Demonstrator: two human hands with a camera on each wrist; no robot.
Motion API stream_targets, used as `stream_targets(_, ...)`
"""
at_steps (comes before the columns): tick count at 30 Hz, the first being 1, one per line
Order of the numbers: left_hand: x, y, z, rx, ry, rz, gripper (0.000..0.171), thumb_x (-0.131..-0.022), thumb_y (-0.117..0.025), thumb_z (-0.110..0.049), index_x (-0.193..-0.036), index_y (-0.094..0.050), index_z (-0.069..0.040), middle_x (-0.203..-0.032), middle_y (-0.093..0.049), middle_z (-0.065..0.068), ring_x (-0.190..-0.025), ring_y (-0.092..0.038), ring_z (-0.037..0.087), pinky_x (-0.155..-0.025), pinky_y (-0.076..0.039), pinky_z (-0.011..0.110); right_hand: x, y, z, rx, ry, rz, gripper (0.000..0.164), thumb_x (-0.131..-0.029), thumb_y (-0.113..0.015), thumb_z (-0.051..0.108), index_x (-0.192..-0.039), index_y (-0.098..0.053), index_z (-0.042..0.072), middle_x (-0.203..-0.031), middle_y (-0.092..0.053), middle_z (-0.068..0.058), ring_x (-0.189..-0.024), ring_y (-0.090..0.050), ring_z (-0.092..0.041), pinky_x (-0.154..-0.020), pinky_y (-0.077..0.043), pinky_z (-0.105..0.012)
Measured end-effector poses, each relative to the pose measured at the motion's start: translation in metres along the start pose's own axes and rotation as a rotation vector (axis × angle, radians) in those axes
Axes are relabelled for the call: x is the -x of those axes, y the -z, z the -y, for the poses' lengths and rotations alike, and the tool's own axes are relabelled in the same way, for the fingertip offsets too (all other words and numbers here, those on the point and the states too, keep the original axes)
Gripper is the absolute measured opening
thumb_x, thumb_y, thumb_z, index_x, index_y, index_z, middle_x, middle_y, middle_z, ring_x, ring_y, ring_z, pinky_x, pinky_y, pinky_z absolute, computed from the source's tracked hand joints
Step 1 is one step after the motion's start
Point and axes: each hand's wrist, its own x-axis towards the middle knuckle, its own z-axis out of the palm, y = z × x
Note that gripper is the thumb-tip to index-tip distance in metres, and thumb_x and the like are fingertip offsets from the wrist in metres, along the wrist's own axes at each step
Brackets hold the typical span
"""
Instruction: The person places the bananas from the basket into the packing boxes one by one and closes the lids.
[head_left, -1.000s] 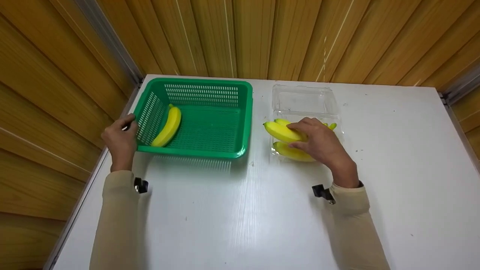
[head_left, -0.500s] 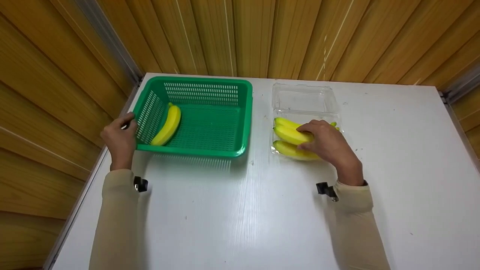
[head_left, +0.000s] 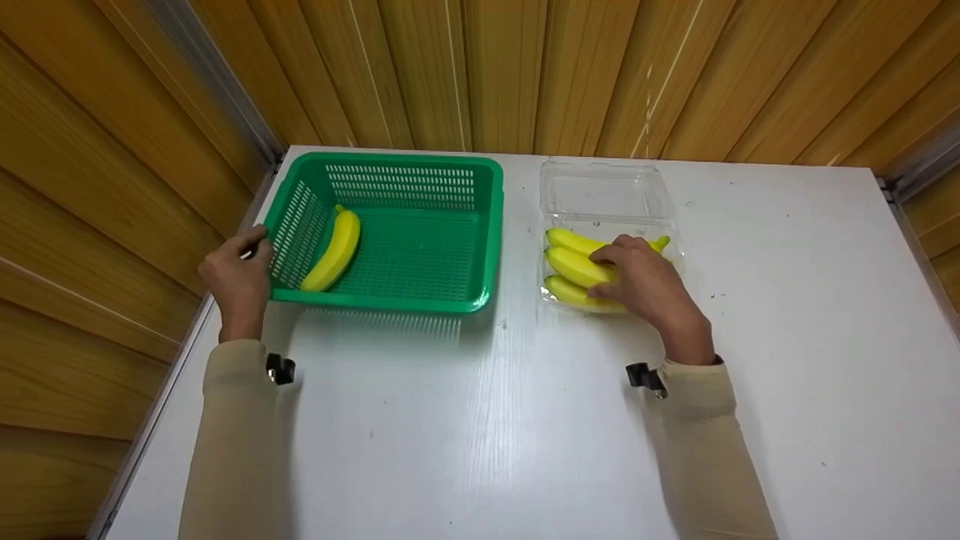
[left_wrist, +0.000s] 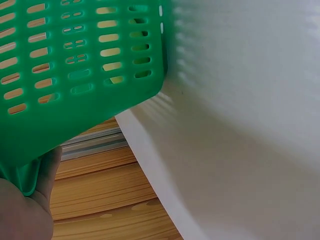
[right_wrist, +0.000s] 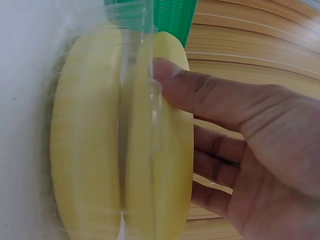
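Note:
My left hand [head_left: 237, 279] grips the left rim of a green plastic basket [head_left: 390, 304]; in the left wrist view the thumb and fingers pinch the rim [left_wrist: 27, 175]. One yellow banana [head_left: 334, 251] lies along the basket's left side. To the right, a clear plastic clamshell box [head_left: 604, 191] lies with its lid folded back. My right hand [head_left: 649, 281] holds a banana [head_left: 574, 266] between thumb and fingers, in the box, with a far banana [head_left: 574, 240] and a near banana [head_left: 574, 292] on either side. The palm hides their right ends.
The white table [head_left: 450, 435] runs under everything and ends at wooden panel walls [head_left: 502, 75] behind and at the left. In the left wrist view the basket's corner [left_wrist: 155, 92] reaches close to the table edge.
My right hand has shifted its banana slightly right and down, in line between the other two in the box. The left hand has kept its grip on the basket rim.

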Motion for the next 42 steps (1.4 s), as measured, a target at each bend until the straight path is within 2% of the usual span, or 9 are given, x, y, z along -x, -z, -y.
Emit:
stream_targets(12,0.001,0.0,-0.002,0.019,0.025,0.008,0.028,-0.106,-0.065,-0.013,-0.132,-0.076,-0.009,-0.132,-0.073,0.009,-0.117,-0.067,0.019,-0.095,-0.057,0.027,-0.002,-0.001,-0.003,-0.016,-0.021,-0.018,0.043,-0.087,-0.089,0.009,-0.126,-0.074,0.0,-0.118,-0.063,-0.015,-0.111,-0.054,-0.035,-0.104,-0.048,-0.054)
stream_targets(17,0.0,-0.001,-0.002,0.002,0.011,0.001,0.027,-0.106,-0.065,-0.013,-0.13,-0.077,-0.009,-0.129,-0.074,0.009,-0.116,-0.068,0.019,-0.096,-0.058,0.029,0.0,0.005,-0.007,-0.069,-0.008,-0.023,0.041,-0.089,-0.088,0.012,-0.125,-0.073,-0.002,-0.12,-0.065,-0.016,-0.113,-0.056,-0.035,-0.105,-0.047,-0.054)
stream_targets(21,0.0,-0.001,-0.003,-0.011,0.001,-0.001,0.027,-0.105,-0.065,-0.013,-0.128,-0.078,-0.008,-0.128,-0.075,0.01,-0.115,-0.069,0.02,-0.096,-0.058,0.03,0.003,0.013,-0.014,-0.116,0.007,-0.068,0.038,-0.093,-0.084,0.013,-0.125,-0.072,-0.002,-0.123,-0.067,-0.018,-0.116,-0.059,-0.038,-0.105,-0.046,-0.055)
stream_targets(24,-0.001,-0.001,-0.004,-0.011,0.018,0.011,0.028,-0.106,-0.064,-0.015,-0.13,-0.077,-0.009,-0.129,-0.074,0.009,-0.116,-0.068,0.02,-0.096,-0.057,0.028,0.007,0.02,-0.018,-0.139,0.001,-0.116,0.034,-0.096,-0.081,0.011,-0.126,-0.072,-0.002,-0.124,-0.068,-0.018,-0.117,-0.06,-0.039,-0.106,-0.047,-0.056)
stream_targets(31,-0.002,-0.002,-0.005,-0.012,0.021,0.016,0.028,-0.106,-0.064,-0.015,-0.131,-0.077,-0.009,-0.13,-0.074,0.009,-0.116,-0.067,0.019,-0.097,-0.057,0.029,0.012,0.029,-0.025,-0.16,0.004,-0.192,0.03,-0.098,-0.077,0.007,-0.125,-0.071,-0.003,-0.123,-0.069,-0.02,-0.113,-0.061,-0.038,-0.104,-0.047,-0.055)
stream_targets(35,-0.002,0.0,-0.003,-0.007,0.027,0.017,0.029,-0.107,-0.064,-0.016,-0.132,-0.077,-0.01,-0.131,-0.073,0.009,-0.118,-0.067,0.019,-0.098,-0.057,0.03,0.011,0.026,-0.022,-0.16,0.006,-0.21,0.03,-0.099,-0.077,0.007,-0.126,-0.071,-0.003,-0.125,-0.068,-0.02,-0.114,-0.061,-0.039,-0.104,-0.048,-0.055)
stream_targets(42,-0.002,0.003,-0.003,-0.02,0.07,0.037,0.03,-0.107,-0.064,-0.017,-0.134,-0.075,-0.013,-0.135,-0.072,0.007,-0.119,-0.066,0.019,-0.099,-0.056,0.031,0.005,0.014,-0.005,-0.172,0.025,-0.191,0.032,-0.1,-0.077,0.012,-0.129,-0.07,0.001,-0.127,-0.067,-0.016,-0.12,-0.06,-0.036,-0.11,-0.046,-0.055)
